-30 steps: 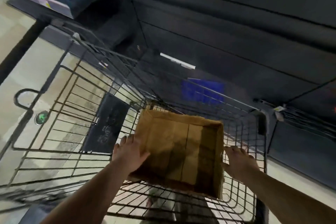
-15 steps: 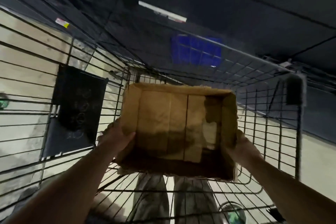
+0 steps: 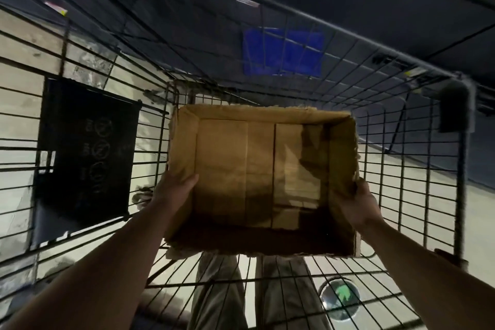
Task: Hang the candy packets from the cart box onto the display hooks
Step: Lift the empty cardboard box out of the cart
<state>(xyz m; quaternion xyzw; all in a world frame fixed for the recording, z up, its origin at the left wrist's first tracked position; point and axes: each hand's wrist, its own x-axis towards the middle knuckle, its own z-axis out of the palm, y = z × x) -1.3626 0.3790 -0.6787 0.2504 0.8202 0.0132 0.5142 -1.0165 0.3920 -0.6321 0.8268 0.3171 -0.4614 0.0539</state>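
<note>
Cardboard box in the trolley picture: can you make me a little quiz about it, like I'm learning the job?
1. True or false: candy packets show inside the cardboard box.
2. Look at the left hand and the right hand. Which grips the box? A) left only B) right only C) both
3. Fill in: the patch seen through the wire cart beyond the box is coloured ____.
Key: 1 false, no packets are visible; 2 C, one hand on each side wall; 3 blue.
</note>
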